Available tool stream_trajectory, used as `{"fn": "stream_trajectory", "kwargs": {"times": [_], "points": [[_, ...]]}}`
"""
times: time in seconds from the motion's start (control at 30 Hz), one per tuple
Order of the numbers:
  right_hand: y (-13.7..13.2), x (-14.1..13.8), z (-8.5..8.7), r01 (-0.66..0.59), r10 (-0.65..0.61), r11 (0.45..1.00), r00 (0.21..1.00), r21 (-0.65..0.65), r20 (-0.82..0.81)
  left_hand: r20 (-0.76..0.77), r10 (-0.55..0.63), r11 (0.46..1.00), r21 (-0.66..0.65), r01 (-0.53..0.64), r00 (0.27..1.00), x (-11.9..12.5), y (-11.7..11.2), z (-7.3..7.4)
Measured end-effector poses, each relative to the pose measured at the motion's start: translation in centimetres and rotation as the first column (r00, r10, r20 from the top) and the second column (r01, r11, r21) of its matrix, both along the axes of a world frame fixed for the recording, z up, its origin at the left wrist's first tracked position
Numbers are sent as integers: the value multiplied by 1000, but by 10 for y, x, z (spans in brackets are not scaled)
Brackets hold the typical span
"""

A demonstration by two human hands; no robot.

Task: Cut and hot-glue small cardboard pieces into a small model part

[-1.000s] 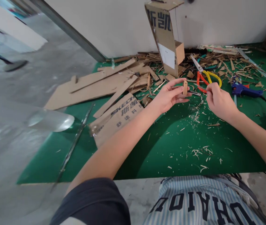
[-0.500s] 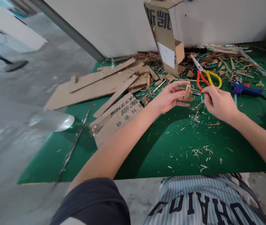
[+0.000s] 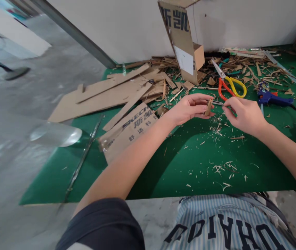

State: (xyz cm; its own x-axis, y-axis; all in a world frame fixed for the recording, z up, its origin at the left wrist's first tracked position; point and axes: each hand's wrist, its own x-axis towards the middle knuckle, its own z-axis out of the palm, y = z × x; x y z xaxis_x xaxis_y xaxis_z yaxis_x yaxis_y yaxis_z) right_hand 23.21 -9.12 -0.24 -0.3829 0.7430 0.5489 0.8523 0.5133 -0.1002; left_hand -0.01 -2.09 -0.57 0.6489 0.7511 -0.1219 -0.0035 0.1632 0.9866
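My left hand is closed around a small tan cardboard piece, held between thumb and fingers above the green table. My right hand pinches a thin, grey metal blade-like tool. That tool points left, its end at the cardboard piece; whether it touches or enters the piece I cannot tell. Most of its handle is hidden in my right fist. Pale shavings lie on the table beneath my hands. Just behind them rest scissors with one red-orange and one yellow handle.
A tall cardboard structure stands at the back by the wall, amid cardboard scraps. Flat cardboard sheets lie to the left. A blue glue gun with a black cord lies right. A clear bottle-like object is at the left edge.
My left fingers have curled in more, and the cardboard piece is tilted differently. My right hand has stayed nearly in place, with the metal tool's end now close against the piece.
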Motion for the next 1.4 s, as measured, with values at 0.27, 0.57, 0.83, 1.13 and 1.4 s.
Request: {"fn": "stream_trajectory", "kwargs": {"times": [0.27, 0.57, 0.83, 1.13, 1.4], "points": [[-1, -2, 4, 19, -22, 999, 996, 38, 88, -53, 3, 997, 79, 2, 999, 2, -2, 4], [-4, -3, 7, 18, -19, 1000, 996, 20, 91, 42, -93, 995, -32, 95, 995, 0, -2, 6], [-3, -1, 8, -25, 15, 998, 986, 61, 167, 28, -135, 989, -49, 136, 990, -4, 1, 3], [-4, 1, 16, -42, 25, 997, 964, 62, 264, 11, -6, 997, -83, 7, 1000, 2, -4, -2], [-3, -4, 14, -5, -2, 1000, 975, 30, 220, -44, 129, 989, 72, -126, 991, 12, -6, -3]]}}
